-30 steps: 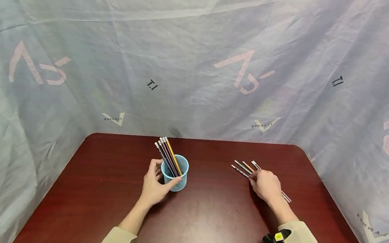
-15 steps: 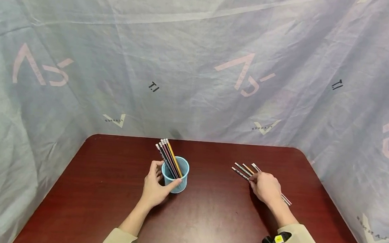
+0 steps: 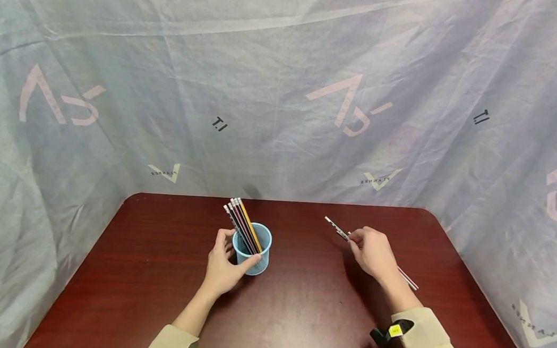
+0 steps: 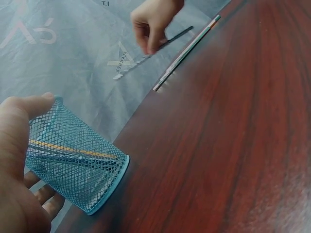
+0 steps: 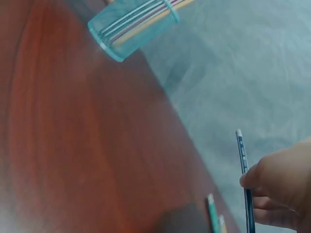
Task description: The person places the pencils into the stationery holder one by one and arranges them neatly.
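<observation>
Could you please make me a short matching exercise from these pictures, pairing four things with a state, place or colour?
1. Left hand
2. Right hand
3. Yellow pencil
4. Tabletop

A. Leans inside the cup
B. Reddish-brown
C. Pinches a dark pencil
D. Grips the blue mesh cup

Right pairs: 1-D, 2-C, 3-A, 4-B

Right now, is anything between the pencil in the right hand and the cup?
Nothing visible: only bare table shows between that pencil and the cup. The left hand grips the cup from the left, and the pencils inside lean left, leaving room at the mouth's right.
</observation>
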Motion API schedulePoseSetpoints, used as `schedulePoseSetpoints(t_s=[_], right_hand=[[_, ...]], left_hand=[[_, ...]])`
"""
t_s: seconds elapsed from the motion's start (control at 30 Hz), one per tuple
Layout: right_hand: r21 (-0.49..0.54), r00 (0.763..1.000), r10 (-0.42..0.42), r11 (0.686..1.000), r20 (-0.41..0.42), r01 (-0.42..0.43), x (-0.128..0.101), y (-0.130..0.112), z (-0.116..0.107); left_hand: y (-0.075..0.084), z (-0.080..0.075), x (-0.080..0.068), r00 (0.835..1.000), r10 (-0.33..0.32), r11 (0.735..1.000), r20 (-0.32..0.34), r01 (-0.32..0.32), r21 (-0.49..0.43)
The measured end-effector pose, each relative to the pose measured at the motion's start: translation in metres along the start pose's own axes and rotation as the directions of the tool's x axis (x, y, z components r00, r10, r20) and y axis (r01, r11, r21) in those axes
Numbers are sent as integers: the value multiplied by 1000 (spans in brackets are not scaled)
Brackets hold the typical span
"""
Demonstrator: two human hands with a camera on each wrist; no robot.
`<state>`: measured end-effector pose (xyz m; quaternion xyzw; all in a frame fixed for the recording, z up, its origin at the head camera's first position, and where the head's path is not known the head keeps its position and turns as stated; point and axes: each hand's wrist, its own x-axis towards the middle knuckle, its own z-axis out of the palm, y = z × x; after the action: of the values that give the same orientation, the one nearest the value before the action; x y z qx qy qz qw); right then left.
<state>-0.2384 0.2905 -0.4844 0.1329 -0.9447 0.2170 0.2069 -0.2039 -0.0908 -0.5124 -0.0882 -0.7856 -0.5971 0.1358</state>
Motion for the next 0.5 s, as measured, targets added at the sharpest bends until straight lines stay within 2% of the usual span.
schedulePoseSetpoints(t_s=[0.3, 0.5], right_hand=[[107, 994, -65, 991, -91, 75, 23, -35, -8], [190, 990, -65, 978, -129, 89, 33, -56, -9]], left_hand=[[0, 1, -1, 1000, -11, 1000, -7, 11, -1], [-1, 1, -1, 1000, 5, 1000, -10, -5, 6]])
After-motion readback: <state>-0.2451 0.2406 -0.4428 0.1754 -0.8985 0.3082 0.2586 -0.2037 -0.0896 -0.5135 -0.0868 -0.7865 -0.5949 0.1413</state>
